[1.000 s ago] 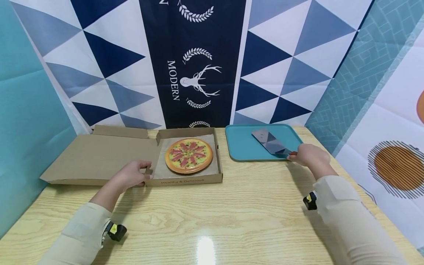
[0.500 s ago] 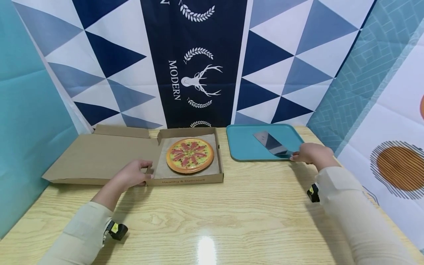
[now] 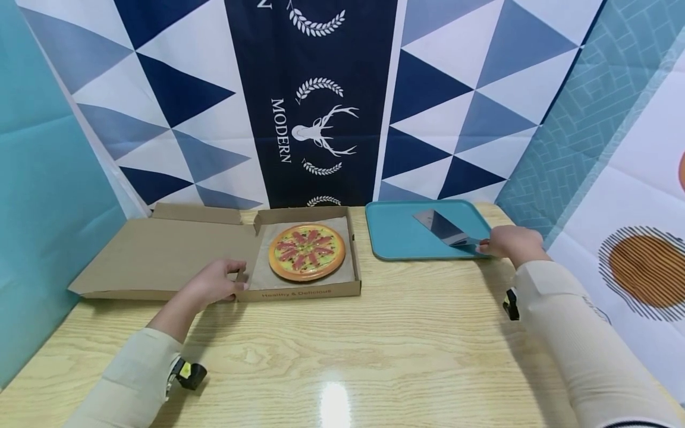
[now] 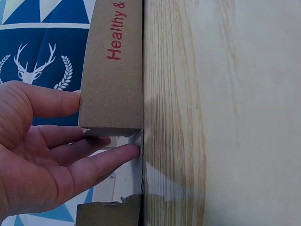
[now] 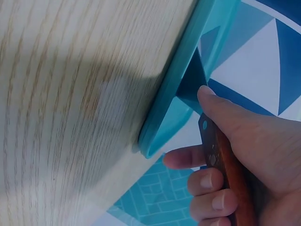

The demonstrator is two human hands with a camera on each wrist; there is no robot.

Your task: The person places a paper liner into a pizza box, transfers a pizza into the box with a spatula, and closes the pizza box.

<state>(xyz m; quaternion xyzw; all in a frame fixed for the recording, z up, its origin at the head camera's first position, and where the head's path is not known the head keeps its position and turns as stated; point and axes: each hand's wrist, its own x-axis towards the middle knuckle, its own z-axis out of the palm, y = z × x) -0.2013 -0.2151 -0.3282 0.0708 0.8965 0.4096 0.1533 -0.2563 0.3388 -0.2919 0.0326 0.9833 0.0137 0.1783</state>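
Note:
A pizza [image 3: 306, 252] with an orange crust lies on lining paper in a cardboard pizza box [image 3: 316, 291]. My left hand [image 3: 214, 282] holds the front left corner of that box. In the left wrist view the thumb presses the wall's upper edge, and the other fingers sit at the wall's torn end. My right hand [image 3: 514, 242] grips the wooden handle [image 5: 235, 183] of a metal spatula [image 3: 441, 229], thumb along its neck. The spatula's wide blade is over a turquoise tray [image 3: 390, 235]; whether it touches the tray floor I cannot tell.
The box lid [image 3: 171, 252] lies folded out to the left on the wooden table [image 3: 342, 351]. Behind the table hangs a patterned cloth [image 3: 326, 107], with more cloth at both sides. The tray stands at the back right, apart from the box.
My right hand has shifted slightly to the right, and the spatula blade has slid the same way over the tray. The left hand, box and pizza stay put.

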